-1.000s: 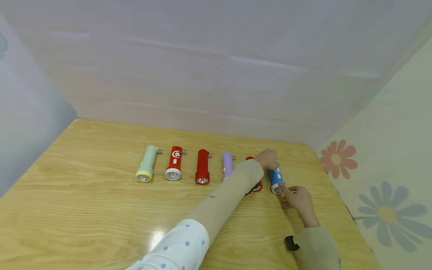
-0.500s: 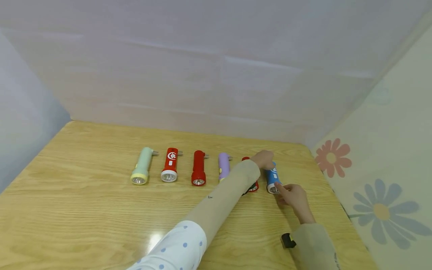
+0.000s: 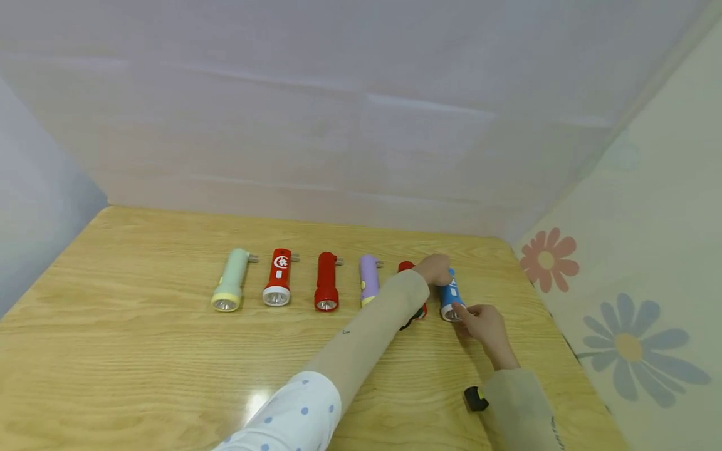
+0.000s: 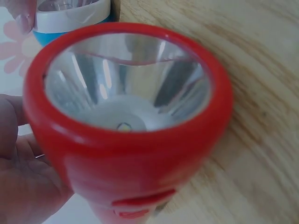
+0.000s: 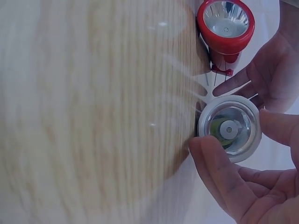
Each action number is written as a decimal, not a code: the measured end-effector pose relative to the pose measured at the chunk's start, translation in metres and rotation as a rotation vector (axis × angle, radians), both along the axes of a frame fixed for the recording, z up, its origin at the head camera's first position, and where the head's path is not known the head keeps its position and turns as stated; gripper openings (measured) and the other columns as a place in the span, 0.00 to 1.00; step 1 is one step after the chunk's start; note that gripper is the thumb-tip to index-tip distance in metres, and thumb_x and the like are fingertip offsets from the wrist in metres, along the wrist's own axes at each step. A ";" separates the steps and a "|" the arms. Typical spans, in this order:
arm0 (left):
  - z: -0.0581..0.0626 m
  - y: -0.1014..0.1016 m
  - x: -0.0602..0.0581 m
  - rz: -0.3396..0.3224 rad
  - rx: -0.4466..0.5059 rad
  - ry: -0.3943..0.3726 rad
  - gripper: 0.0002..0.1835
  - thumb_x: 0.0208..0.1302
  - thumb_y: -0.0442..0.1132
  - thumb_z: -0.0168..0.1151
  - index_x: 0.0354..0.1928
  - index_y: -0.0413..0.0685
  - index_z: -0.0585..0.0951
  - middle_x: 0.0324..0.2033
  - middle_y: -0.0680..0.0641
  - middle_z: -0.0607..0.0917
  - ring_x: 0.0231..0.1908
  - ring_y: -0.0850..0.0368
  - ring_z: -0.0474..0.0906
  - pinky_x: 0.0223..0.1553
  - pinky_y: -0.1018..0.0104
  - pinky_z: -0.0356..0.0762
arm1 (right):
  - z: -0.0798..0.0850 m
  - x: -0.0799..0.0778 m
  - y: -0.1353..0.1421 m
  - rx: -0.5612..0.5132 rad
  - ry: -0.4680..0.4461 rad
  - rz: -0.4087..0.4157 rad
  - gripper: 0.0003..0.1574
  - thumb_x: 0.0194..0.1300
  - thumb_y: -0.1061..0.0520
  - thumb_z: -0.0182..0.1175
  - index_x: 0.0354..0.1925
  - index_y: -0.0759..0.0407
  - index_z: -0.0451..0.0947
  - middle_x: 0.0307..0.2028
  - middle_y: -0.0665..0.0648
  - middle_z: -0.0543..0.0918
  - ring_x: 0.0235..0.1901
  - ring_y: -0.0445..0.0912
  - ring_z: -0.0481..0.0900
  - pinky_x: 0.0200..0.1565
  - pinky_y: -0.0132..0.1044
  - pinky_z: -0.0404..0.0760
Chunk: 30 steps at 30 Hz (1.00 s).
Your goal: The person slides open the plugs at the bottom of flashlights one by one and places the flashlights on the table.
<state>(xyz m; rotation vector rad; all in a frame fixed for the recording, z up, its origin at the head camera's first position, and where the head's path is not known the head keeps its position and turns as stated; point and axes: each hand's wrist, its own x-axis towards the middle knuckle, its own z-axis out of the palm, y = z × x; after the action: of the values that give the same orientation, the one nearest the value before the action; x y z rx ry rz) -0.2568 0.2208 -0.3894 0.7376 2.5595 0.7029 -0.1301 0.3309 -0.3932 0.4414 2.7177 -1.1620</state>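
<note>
A blue flashlight (image 3: 451,293) with a white head lies near the right end of a row on the table. My right hand (image 3: 486,329) pinches its head between thumb and fingers; the right wrist view shows this pinch around the white rim (image 5: 252,116). The left hand (image 3: 437,269) reaches across to the tail end, its fingers bent down around it and partly hidden. Beneath my left forearm lies a red flashlight (image 3: 406,266), mostly covered in the head view. Its red head (image 4: 126,158) fills the left wrist view, lens toward the camera.
Leftward along the row lie a purple flashlight (image 3: 369,275), a plain red one (image 3: 326,279), a red one with a white head (image 3: 279,275) and a mint green one (image 3: 232,279). Metal plug prongs stick out at their tails. A flower-patterned wall (image 3: 648,282) borders the table's right side.
The whole head view has shifted slightly left as the camera turned. Both hands stay at the two ends of the blue flashlight, which looks turned only slightly, if at all.
</note>
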 end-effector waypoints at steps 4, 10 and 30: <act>-0.002 0.002 -0.001 0.023 -0.017 0.010 0.08 0.67 0.39 0.50 0.42 0.45 0.76 0.29 0.50 0.75 0.26 0.59 0.66 0.26 0.71 0.64 | -0.001 -0.001 0.000 0.035 -0.006 0.001 0.31 0.66 0.46 0.52 0.43 0.77 0.76 0.29 0.63 0.83 0.27 0.48 0.82 0.34 0.42 0.79; -0.001 0.002 0.000 0.061 0.006 0.035 0.05 0.66 0.38 0.51 0.34 0.47 0.74 0.21 0.52 0.66 0.21 0.61 0.61 0.23 0.72 0.60 | -0.001 -0.001 -0.001 0.010 0.002 0.003 0.29 0.67 0.48 0.52 0.43 0.77 0.75 0.29 0.61 0.83 0.27 0.48 0.82 0.34 0.42 0.80; 0.008 0.003 0.001 0.106 0.021 0.203 0.06 0.64 0.39 0.56 0.29 0.47 0.77 0.19 0.52 0.66 0.17 0.63 0.59 0.17 0.75 0.61 | -0.006 -0.001 -0.001 -0.013 0.037 0.055 0.34 0.68 0.44 0.51 0.50 0.76 0.72 0.39 0.67 0.81 0.35 0.50 0.81 0.41 0.44 0.78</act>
<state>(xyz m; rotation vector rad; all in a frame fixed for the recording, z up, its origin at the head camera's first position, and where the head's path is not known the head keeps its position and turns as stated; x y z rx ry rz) -0.2560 0.2234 -0.3810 0.7174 2.7972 0.7220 -0.1314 0.3299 -0.3989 0.3444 2.7338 -1.1849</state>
